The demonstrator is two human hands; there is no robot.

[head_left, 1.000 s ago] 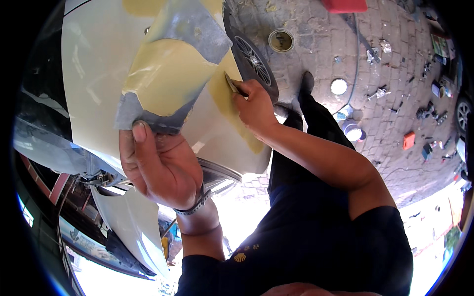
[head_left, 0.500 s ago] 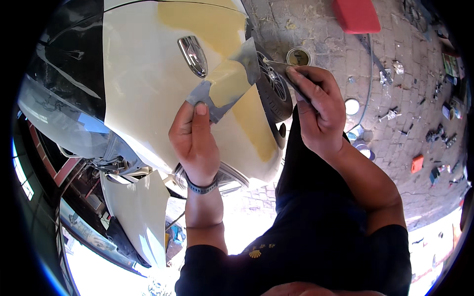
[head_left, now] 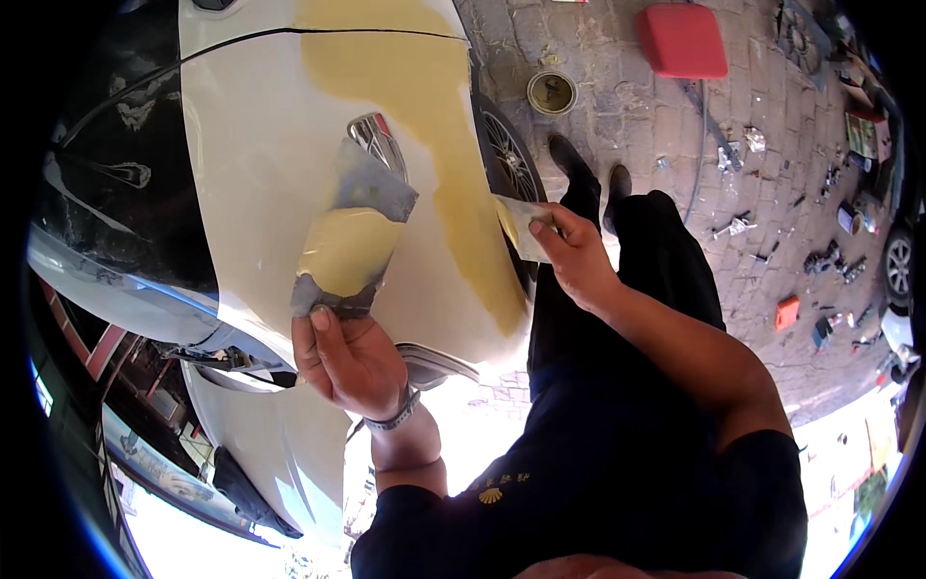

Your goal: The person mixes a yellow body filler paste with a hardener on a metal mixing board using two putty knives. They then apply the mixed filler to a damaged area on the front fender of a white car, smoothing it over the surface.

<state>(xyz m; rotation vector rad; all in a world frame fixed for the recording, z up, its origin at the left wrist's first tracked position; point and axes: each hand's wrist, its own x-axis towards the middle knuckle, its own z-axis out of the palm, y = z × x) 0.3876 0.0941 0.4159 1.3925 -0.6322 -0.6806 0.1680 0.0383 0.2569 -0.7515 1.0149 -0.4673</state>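
My left hand point(head_left: 352, 362) pinches the near end of a grey sheet point(head_left: 386, 191), which bears a thick patch of yellow filler paste point(head_left: 349, 249). The sheet hangs over the white car fender point(head_left: 260, 183), partly covering a chrome badge point(head_left: 379, 140). In my right hand point(head_left: 576, 256) is a flat, pale spreader point(head_left: 526, 227), closed between thumb and fingers, with yellow paste on its left edge. It is just above the fender's lower edge, beside the wheel point(head_left: 508, 154); whether it touches the panel I cannot tell. A broad yellow filler band point(head_left: 449, 183) runs along the fender.
An open round tin point(head_left: 552, 93) stands on the brick paving beyond the wheel. Farther right lie a red stool or pad point(head_left: 682, 41), a hose point(head_left: 700, 145), an orange box point(head_left: 787, 312) and scattered tools and scraps. A loose white body panel point(head_left: 265, 434) is at lower left.
The sheet with paste has moved left and turned more upright. My right hand has come down and left toward the fender, the spreader now showing its flat face. My view has shifted.
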